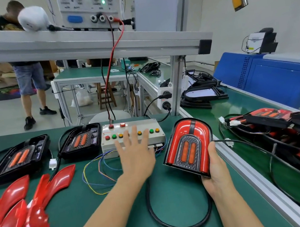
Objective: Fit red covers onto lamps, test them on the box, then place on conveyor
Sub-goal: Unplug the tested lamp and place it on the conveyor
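Red-covered lamp [188, 147] was held tilted above the green bench [106, 220] by the right hand [217, 173], gripping its lower right edge. The left hand [135, 153] hovered with fingers spread over the button box [132, 134]. Testing appeared under way; next, presumably a button press, then transfer to the conveyor [239, 105]. Two uncovered lamps [80, 140] and spare red covers [15, 213] lay to the left.

A power supply [89, 6] sits on the upper shelf [86, 45]; a blue machine [274, 76] stands right.
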